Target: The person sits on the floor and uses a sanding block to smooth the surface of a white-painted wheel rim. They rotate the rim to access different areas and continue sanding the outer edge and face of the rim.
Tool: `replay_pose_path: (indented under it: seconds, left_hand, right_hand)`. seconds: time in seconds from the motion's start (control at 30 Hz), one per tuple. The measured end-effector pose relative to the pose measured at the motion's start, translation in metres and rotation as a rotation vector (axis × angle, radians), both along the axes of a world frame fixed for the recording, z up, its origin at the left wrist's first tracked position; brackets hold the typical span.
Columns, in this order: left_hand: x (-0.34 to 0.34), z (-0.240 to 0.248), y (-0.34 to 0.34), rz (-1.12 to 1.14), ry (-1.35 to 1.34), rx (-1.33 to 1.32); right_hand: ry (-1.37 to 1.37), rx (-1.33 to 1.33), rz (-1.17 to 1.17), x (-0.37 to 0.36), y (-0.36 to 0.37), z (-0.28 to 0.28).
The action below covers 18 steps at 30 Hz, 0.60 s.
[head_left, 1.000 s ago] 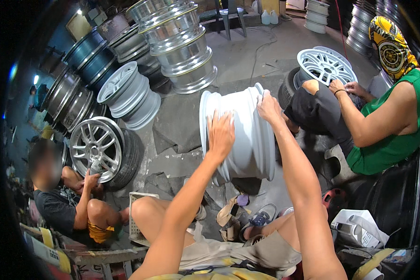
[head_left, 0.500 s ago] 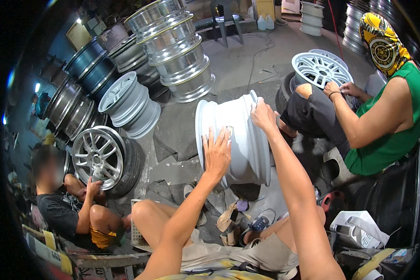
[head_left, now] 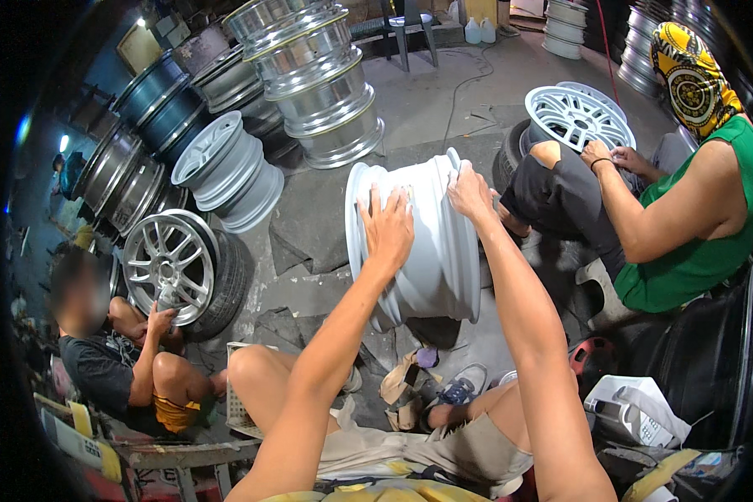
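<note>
A pale grey-white wheel rim (head_left: pixel 431 251) stands on its edge in front of me, its barrel facing up. My left hand (head_left: pixel 386 227) lies flat on the barrel near its left flange, the fingers stretched and apart. Whether anything thin is under that palm cannot be seen. At the far right flange my right hand (head_left: pixel 470 194) is closed around the edge of the rim, its fingertips partly hidden behind the lip.
On the right a person in a green sleeveless top (head_left: pixel 699 222) works by a white spoked rim (head_left: pixel 579 117). To the left another person (head_left: pixel 100 368) handles a silver spoked rim (head_left: pixel 169 266). Stacked rims (head_left: pixel 326 92) rise behind. Rags (head_left: pixel 402 385) lie near my feet.
My left hand has slid farther away along the barrel. My right hand stays on the flange. The whole view has shifted slightly, moving the rim a little up in the picture.
</note>
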<state>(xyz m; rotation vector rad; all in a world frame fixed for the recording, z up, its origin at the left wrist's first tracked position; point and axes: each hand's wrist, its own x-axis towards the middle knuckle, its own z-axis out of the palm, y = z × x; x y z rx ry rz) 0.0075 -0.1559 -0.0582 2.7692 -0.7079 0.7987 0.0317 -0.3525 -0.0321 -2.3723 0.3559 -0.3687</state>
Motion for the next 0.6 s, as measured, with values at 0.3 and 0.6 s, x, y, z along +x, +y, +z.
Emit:
replay_pose_path:
  seconds: [0.3,0.6]
  left_hand:
    - [-0.004,-0.002,0.005,-0.031,0.009,-0.016]
    - [-0.014,-0.006,-0.001,-0.065,0.037,-0.104]
  right_hand:
    - [-0.010,0.027,-0.011,0.004,-0.002,-0.006]
    - [0.001,0.026,0.005,0.002,-0.008,-0.003]
